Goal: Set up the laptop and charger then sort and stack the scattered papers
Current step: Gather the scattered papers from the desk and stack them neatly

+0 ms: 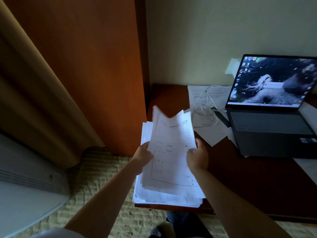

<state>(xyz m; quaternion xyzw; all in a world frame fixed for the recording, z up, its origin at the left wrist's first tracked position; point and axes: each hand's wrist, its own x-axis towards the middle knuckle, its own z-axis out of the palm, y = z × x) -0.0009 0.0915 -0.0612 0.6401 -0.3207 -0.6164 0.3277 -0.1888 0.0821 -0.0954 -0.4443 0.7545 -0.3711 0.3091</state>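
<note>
I hold a bundle of printed papers above the desk's left end. My left hand grips its left edge and my right hand grips its right edge. Beneath it a stack of white papers lies at the desk's near left corner. An open laptop with its screen lit stands on the right. A white charger cable loops over loose sheets left of the laptop.
The dark wooden desk meets a cream wall with a white socket. A tall wooden panel and a tan curtain stand to the left. A white appliance sits on the carpet at lower left.
</note>
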